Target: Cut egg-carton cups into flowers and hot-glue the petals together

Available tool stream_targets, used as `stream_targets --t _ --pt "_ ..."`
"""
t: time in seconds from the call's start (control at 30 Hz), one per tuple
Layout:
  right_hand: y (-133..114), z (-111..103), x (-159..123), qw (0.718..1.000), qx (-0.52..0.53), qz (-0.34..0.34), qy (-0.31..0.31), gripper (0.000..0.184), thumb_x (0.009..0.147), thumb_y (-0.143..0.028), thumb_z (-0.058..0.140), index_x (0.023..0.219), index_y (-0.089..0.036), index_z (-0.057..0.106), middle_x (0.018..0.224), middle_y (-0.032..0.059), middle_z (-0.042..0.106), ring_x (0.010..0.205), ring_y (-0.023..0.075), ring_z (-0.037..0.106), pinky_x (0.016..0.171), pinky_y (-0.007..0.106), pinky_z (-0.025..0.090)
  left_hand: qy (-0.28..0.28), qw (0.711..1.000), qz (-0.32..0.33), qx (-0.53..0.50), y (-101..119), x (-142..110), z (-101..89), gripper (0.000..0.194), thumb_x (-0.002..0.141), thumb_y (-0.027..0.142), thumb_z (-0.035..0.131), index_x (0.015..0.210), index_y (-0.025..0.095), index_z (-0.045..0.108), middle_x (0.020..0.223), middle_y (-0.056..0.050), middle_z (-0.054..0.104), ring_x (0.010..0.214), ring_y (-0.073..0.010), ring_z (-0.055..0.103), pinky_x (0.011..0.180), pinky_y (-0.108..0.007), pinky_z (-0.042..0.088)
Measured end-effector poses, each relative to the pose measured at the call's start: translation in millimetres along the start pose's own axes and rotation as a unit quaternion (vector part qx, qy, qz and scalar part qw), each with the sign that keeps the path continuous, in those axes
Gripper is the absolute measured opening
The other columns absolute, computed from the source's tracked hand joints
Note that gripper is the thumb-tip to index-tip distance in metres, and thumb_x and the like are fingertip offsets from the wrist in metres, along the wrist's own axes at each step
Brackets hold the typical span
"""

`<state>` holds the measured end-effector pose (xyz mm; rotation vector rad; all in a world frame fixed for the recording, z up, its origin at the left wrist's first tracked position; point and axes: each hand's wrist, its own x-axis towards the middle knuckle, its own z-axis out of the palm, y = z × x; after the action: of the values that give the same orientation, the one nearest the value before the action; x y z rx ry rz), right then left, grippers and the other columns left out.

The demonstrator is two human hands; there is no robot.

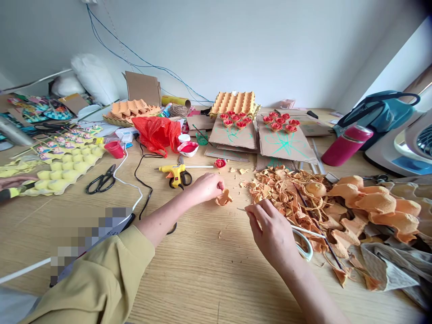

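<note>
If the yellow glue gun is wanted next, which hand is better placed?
Probably the left hand: it is nearer the glue gun, though it is at the orange cup. The right hand is farther off, holding a thin pale item.

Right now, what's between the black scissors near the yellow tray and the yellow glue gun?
A white cord and a black cord cross the tabletop there, in the head view.
</note>
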<state>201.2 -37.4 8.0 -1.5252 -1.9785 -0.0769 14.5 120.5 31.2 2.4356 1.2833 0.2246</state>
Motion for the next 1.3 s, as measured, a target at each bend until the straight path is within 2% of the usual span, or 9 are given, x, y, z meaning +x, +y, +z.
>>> stream_targets --t 0.33,0.5,0.63,0.73,0.93,1.0,1.07,1.17,1.3 --pt "1 1 0 1.000 -0.001 -0.001 0.000 0.016 0.100 -0.018 0.049 0.095 -0.019 0.064 0.086 0.0041 0.059 0.074 0.0169 0.058 0.066 0.028 0.041 -0.084 0.996 -0.017 0.010 3 8 -23.1 0.018 0.070 0.016 0.063 0.078 0.020 0.079 0.074 -0.001 0.076 0.066 -0.0149 0.065 0.067 -0.023 0.046" --pt "0 0 0 1.000 -0.003 -0.005 0.002 0.017 0.100 -0.019 0.048 0.095 -0.019 0.065 0.086 0.0044 0.060 0.075 0.0169 0.059 0.067 0.027 0.041 -0.093 0.995 -0.041 0.020 0 1 -19.6 0.016 0.069 0.015 0.064 0.076 0.020 0.078 0.075 -0.001 0.076 0.067 -0.0159 0.065 0.063 -0.024 0.045" --pt "1 0 0 1.000 -0.002 -0.004 0.002 0.017 0.100 -0.018 0.049 0.095 -0.019 0.065 0.087 0.0044 0.060 0.075 0.0171 0.059 0.067 0.028 0.042 -0.067 0.996 -0.053 0.019 -2 -2 -11.3 0.012 0.067 0.014 0.065 0.073 0.020 0.075 0.074 -0.001 0.075 0.068 -0.0173 0.066 0.060 -0.025 0.043" --pt "1 0 0 1.000 0.000 -0.001 0.001 0.017 0.100 -0.018 0.049 0.094 -0.019 0.065 0.086 0.0042 0.060 0.075 0.0170 0.059 0.067 0.028 0.042 -0.025 0.998 -0.050 0.003 -2 -7 -12.4 0.014 0.071 0.015 0.062 0.078 0.019 0.073 0.079 -0.002 0.075 0.073 -0.0179 0.067 0.064 -0.025 0.045" --pt "1 -1 -1 1.000 0.009 0.001 0.002 0.017 0.100 -0.019 0.048 0.097 -0.019 0.065 0.087 0.0041 0.060 0.074 0.0166 0.058 0.067 0.027 0.042 0.064 0.994 -0.081 -0.030 -19 -37 -42.4 0.019 0.081 0.022 0.057 0.093 0.018 0.070 0.084 -0.003 0.074 0.078 -0.0181 0.068 0.069 -0.026 0.050" --pt "1 -1 -1 1.000 0.006 0.000 0.006 0.017 0.100 -0.019 0.049 0.097 -0.019 0.065 0.088 0.0040 0.060 0.075 0.0168 0.058 0.066 0.028 0.041 0.101 0.989 -0.091 -0.055 -29 -51 -51.4 0.017 0.080 0.024 0.058 0.090 0.018 0.071 0.084 -0.004 0.074 0.078 -0.0186 0.068 0.070 -0.028 0.051" --pt "1 -1 -1 1.000 0.006 -0.001 0.009 0.016 0.099 -0.018 0.049 0.096 -0.019 0.065 0.088 0.0038 0.059 0.074 0.0168 0.058 0.064 0.028 0.041 0.105 0.989 -0.082 -0.063 -38 -63 -54.1 0.016 0.081 0.026 0.059 0.088 0.018 0.071 0.088 -0.004 0.075 0.081 -0.0197 0.069 0.075 -0.030 0.053" --pt "0 -1 -1 1.000 0.008 -0.004 0.002 0.017 0.100 -0.019 0.049 0.095 -0.019 0.065 0.087 0.0035 0.059 0.073 0.0166 0.058 0.064 0.027 0.041 0.090 0.994 -0.053 -0.040 -47 -75 -44.7 0.023 0.080 0.029 0.064 0.099 0.019 0.072 0.102 -0.006 0.074 0.095 -0.0239 0.069 0.087 -0.036 0.054" --pt "-2 0 -1 1.000 0.007 -0.011 -0.004 0.017 0.100 -0.019 0.048 0.096 -0.019 0.065 0.087 0.0035 0.059 0.073 0.0163 0.059 0.063 0.026 0.042 0.104 0.994 -0.041 -0.006 -51 -78 -19.5 0.045 0.078 0.029 0.071 0.121 0.018 0.066 0.124 -0.013 0.066 0.117 -0.0298 0.062 0.106 -0.044 0.047"
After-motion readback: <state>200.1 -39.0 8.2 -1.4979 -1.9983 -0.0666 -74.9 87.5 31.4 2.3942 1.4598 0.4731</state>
